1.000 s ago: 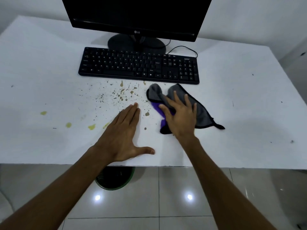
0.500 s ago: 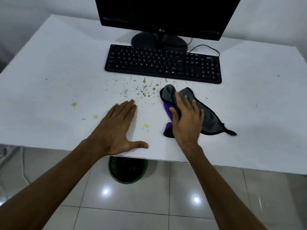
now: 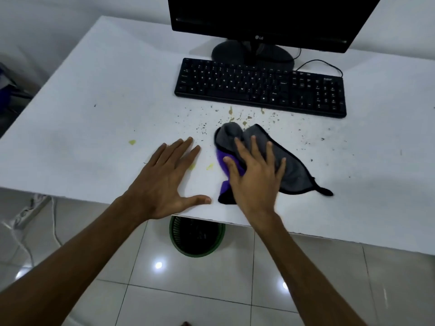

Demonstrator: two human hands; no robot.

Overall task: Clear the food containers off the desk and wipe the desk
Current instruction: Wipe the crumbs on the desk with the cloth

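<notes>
- Right hand point(image 3: 255, 182) presses the crumpled grey-and-purple microfibre cloth point(image 3: 289, 165) with straight, spread fingers point(image 3: 253, 147); left hand point(image 3: 164, 180) lies flat beside it.
- Since a second ago the cloth has barely moved: wiping is only starting.
- Dark crumbs and yellow-green stains point(image 3: 231, 116) remain on the white surface point(image 3: 98, 95).
- The black keyboard point(image 3: 259, 87) bounds the far side; open room lies left and right.

White desk point(image 3: 94, 95), black keyboard point(image 3: 259, 87) and black monitor point(image 3: 270, 17). The cloth point(image 3: 292, 170) just in front of the keyboard is grey with black trim, purple underneath. Yellow-green blotches point(image 3: 132, 142) and dark specks point(image 3: 202, 128) dot the desk. Green bin point(image 3: 196, 238) below.
</notes>
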